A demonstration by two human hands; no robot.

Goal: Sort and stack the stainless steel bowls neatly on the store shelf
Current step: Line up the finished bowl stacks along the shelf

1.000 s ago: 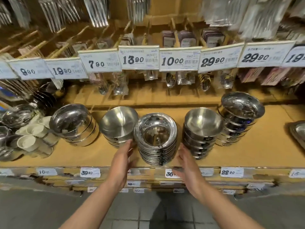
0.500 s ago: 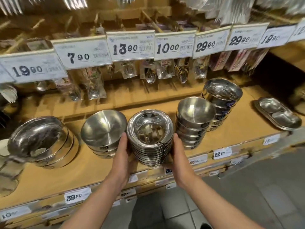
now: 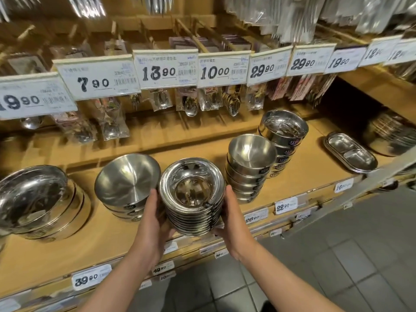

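Fingers (image 3: 157, 212) of the left hand (image 3: 153, 224) are curling around the near left side of the stack of wide-rimmed steel bowls (image 3: 192, 197), while the right hand (image 3: 233, 218) is clasping the opposite side, so both palms are squeezing the pile between them at the front edge of the wooden shelf (image 3: 299, 174). Just beside it on the left, a tilted stack of brushed bowls (image 3: 127, 179) is leaning toward the aisle, and on the right a taller stack of small deep bowls (image 3: 249, 167) is standing close by, with another shiny stack (image 3: 283, 134) behind that. Farther right a two-compartment steel tray (image 3: 351, 153) is lying flat, and white price cards (image 3: 165, 68) are hanging above along the upper rail.
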